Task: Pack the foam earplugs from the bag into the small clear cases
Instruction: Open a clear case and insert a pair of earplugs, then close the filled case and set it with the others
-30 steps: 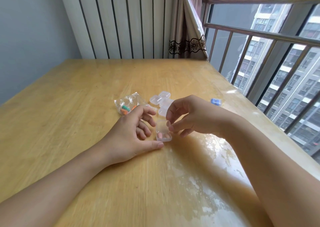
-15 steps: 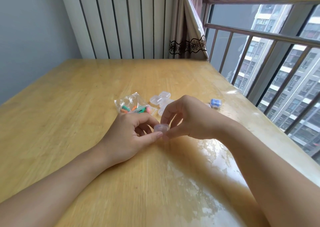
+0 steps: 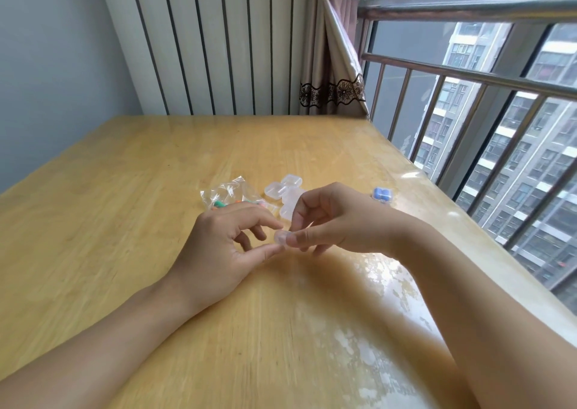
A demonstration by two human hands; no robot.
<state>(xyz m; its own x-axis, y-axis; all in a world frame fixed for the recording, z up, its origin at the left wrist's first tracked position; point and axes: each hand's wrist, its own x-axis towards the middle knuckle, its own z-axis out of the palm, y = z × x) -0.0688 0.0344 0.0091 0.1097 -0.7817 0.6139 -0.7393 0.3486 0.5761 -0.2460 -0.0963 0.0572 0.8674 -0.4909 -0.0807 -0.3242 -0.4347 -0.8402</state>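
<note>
Both forearms reached in from the near edge of the bench (image 3: 131, 190), meeting at its middle. Half a second before, the small clear case (image 3: 281, 237) was pinched between the two hands at about the same spot; a second before, it lay open and flat under the fingers, so it had been lifted off the wood and appeared folded shut, though blur hid the seam. The left hand (image 3: 224, 246) held a closed grip on the case, thumb under and forefinger over its left side, other fingers curled. The right hand (image 3: 331, 221) pinched the case's right side, thumb and forefinger tips pressed on it. Just beyond the left knuckles lay the bag (image 3: 229, 194), with orange and green earplugs (image 3: 220, 204) inside. Beside it, behind the right fingers, sat a cluster of spare cases (image 3: 282, 186). Further right lay a case of blue plugs (image 3: 382, 194), near the window-side edge.
</note>
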